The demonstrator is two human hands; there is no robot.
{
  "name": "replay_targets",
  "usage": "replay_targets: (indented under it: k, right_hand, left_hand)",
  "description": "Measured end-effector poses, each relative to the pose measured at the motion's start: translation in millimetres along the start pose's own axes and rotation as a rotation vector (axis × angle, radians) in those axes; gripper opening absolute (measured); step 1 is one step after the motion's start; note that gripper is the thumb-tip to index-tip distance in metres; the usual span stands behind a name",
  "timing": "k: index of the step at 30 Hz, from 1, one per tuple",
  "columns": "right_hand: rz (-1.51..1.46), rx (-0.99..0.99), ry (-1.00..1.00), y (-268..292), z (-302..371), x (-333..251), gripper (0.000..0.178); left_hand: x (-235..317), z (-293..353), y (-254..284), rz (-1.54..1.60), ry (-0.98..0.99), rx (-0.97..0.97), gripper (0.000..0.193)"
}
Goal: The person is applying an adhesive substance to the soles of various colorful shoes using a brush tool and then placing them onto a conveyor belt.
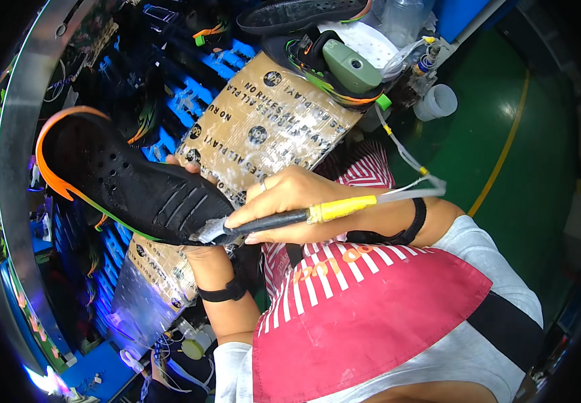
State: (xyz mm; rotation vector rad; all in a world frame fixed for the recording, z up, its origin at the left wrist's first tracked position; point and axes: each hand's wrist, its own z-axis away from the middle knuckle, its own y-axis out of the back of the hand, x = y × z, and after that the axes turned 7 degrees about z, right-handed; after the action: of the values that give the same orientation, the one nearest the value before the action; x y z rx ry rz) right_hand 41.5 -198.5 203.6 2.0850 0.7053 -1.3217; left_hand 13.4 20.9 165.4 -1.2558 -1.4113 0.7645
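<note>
A black shoe sole (112,171) with an orange and green rim is held up at the left, its inner face with small holes and slots turned to me. My left hand (193,166) grips it from underneath; only some fingertips and the wrist show. My right hand (280,201) is closed around a glue brush (270,221) with a black handle and yellow tape. The brush's whitish bristles touch one end of the sole. A clear tube (408,195) runs from the handle's back end, over my right forearm.
A cardboard-covered board (270,121) lies beyond my hands. On its far end rests a black shoe (304,57) with a green block (352,66) in it. Another sole (297,17), a white cup (437,102) and a clear bottle (403,20) are near. Blue conveyor slats (186,101) run behind.
</note>
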Motion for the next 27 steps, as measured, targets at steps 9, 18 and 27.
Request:
replay_targets:
  k: [9, 18, 27]
  right_hand:
    - [-0.014, -0.079, 0.131, 3, 4, 7, 0.024]
    - [0.104, -0.155, 0.231, 4, 9, 15, 0.022]
    - [0.304, -0.126, 0.362, 5, 15, 21, 0.021]
  left_hand:
    - [12, -3, -17, -0.227, -0.006, 0.134, 0.102]
    - [7, -7, -32, -0.444, 0.032, 0.477, 0.075]
    - [16, -21, -39, -0.369, 0.392, 0.657, 0.049]
